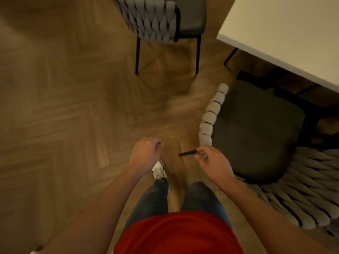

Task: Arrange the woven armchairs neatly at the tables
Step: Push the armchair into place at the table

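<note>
A woven armchair (256, 132) with a dark seat and pale braided back stands at the right, its front partly under the white table (284, 33). A second woven armchair (152, 21) stands at the top centre, away from the table's corner, its back towards me. My right hand (212, 164) hovers just left of the near chair's braided arm (211, 114), fingers loosely curled and holding nothing. A black chair leg (187, 153) shows beside its fingertips. My left hand (146, 154) hangs over the floor, loosely curled and holding nothing.
Herringbone wood floor (73, 116) spreads across the left and centre. My legs and one white shoe (158, 171) are below my hands. Dark table legs (230, 56) show under the table's edge.
</note>
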### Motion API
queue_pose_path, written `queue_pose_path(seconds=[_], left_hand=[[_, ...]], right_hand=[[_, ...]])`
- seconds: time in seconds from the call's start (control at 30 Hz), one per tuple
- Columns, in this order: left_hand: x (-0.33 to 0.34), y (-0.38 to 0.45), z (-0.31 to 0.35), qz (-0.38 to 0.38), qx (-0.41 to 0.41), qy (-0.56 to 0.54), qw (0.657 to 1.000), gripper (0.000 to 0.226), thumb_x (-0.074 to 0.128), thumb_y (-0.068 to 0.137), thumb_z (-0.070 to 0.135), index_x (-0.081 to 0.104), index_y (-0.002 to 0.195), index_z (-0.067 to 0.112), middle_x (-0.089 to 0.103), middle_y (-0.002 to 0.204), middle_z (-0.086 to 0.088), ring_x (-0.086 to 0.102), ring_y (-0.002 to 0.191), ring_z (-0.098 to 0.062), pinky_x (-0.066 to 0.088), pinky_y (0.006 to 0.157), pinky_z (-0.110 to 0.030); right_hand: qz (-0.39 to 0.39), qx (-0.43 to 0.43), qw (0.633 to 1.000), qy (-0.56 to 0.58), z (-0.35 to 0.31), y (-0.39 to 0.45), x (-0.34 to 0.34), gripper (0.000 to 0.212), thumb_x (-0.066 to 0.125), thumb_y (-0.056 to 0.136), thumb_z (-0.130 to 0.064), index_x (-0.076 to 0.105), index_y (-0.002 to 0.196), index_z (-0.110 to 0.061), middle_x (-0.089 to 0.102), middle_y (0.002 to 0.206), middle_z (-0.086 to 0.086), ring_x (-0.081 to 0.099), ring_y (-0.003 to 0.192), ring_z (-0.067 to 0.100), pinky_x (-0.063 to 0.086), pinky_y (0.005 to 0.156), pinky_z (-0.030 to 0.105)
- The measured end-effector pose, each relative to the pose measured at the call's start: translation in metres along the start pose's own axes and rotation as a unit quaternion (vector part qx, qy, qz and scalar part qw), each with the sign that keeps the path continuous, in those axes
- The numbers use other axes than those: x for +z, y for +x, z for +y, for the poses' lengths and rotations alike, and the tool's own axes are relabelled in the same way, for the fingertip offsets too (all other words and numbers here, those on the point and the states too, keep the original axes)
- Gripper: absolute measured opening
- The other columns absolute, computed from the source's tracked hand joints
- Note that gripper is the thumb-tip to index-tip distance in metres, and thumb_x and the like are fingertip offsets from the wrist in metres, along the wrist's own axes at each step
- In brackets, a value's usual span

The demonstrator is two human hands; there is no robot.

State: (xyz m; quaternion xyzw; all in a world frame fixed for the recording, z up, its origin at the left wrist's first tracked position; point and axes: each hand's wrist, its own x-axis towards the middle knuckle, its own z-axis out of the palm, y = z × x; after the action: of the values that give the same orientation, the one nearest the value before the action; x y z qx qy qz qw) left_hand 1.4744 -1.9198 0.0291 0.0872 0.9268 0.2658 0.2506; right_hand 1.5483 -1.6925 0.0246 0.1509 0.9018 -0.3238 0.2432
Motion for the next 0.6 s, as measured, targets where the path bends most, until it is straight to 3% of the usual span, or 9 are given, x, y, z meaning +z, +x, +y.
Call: queue_pose_path(seconds=[0.33,0.6], left_hand=[[-0.107,0.119,-0.061,0.029,-0.012,0.006,0.999,0.020,0.054,0.098,0.022,0.071,0.104,0.012,0.071,0.104,-0.004,0.061,0.101,-0.024,0.048,0.087,-0.042],[-0.186,0.243,-0.063,0.018,-0.029,0.072,0.997,0.021,0.050,0.100,0.028,0.068,0.100,0.016,0.067,0.101,-0.002,0.058,0.098,-0.023,0.042,0.080,-0.036]], right_hand=[[-0.017,-0.025,1.000,0.000,-0.114,0.146,-0.015,0.031,0.055,0.097,-0.040,0.059,0.125,-0.027,0.061,0.117,-0.009,0.058,0.109,0.011,0.052,0.093,0.040],[-0.018,-0.065,0.997,0.022,-0.216,0.293,-0.045,0.032,0.057,0.097,-0.036,0.058,0.127,-0.026,0.061,0.117,-0.007,0.056,0.109,0.011,0.048,0.094,0.032]])
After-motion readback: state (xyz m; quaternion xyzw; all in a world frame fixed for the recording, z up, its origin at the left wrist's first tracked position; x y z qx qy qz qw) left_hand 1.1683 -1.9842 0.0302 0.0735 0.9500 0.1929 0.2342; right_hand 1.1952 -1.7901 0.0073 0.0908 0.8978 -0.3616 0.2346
